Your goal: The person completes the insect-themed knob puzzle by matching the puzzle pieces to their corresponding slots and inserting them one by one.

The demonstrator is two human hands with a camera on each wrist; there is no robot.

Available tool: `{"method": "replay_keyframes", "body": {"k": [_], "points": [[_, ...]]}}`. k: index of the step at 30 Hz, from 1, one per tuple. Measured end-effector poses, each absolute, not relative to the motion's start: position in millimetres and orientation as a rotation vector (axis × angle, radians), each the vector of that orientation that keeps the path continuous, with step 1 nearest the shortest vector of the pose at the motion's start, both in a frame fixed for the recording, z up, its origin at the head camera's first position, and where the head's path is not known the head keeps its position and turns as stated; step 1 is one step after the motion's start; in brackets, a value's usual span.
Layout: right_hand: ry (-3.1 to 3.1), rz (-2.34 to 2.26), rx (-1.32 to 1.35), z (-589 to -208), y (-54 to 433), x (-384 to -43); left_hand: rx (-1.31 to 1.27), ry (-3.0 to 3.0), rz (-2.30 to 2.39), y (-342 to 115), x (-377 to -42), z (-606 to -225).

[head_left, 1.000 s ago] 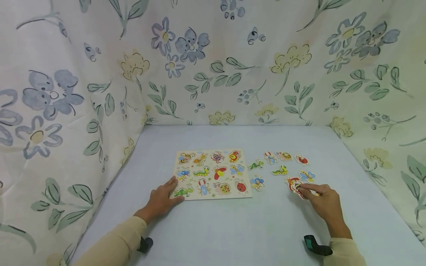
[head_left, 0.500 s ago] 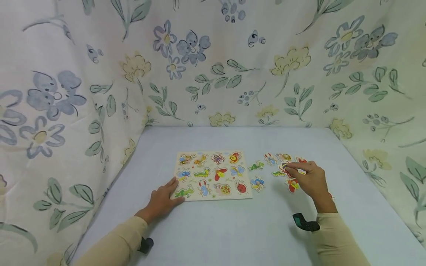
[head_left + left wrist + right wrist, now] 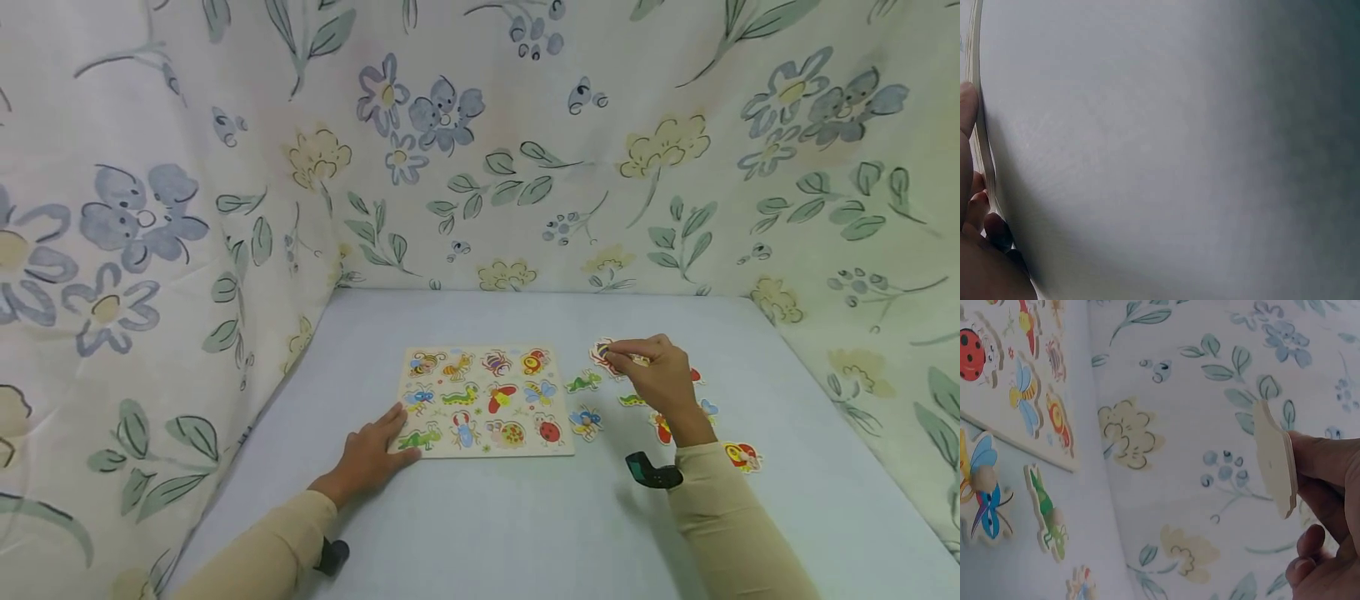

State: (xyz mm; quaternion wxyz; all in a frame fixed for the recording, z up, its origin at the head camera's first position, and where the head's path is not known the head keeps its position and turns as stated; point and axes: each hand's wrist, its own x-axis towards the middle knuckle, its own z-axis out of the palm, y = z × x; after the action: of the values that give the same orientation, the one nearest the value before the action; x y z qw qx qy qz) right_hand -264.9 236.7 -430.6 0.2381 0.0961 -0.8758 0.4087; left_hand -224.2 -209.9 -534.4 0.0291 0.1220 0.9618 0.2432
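Note:
My right hand (image 3: 658,375) pinches a purple-and-red bug puzzle piece (image 3: 602,353) between thumb and fingers, raised over the loose pieces right of the wooden puzzle board (image 3: 517,452). In the right wrist view the piece's plain back (image 3: 1272,462) faces the camera, held upright. The left hand (image 3: 367,454) holds the board's near left corner, thumb along the front edge and fingers at the left side. In the left wrist view, the thumb (image 3: 967,106) lies at the board's edge. Insect pictures fill the board in three rows.
Close to the board's right edge lie a green grasshopper piece (image 3: 583,381) and a blue insect piece (image 3: 586,422). Several more lie under or around the right forearm, among them a red-and-yellow one (image 3: 742,456). Flowered cloth (image 3: 502,183) walls in the pale table (image 3: 480,525).
My right hand has lifted the bug piece from the right-hand group and carried it left and away from me, uncovering the red-and-yellow piece. The left hand keeps its place at the board.

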Motion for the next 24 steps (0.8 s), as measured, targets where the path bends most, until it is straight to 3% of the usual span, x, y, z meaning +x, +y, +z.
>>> {"method": "replay_keyframes", "body": {"k": [24], "points": [[-2.269,1.260,0.503,-425,147,-316,0.363,2.981,0.731,-208,-222,-531]]}}
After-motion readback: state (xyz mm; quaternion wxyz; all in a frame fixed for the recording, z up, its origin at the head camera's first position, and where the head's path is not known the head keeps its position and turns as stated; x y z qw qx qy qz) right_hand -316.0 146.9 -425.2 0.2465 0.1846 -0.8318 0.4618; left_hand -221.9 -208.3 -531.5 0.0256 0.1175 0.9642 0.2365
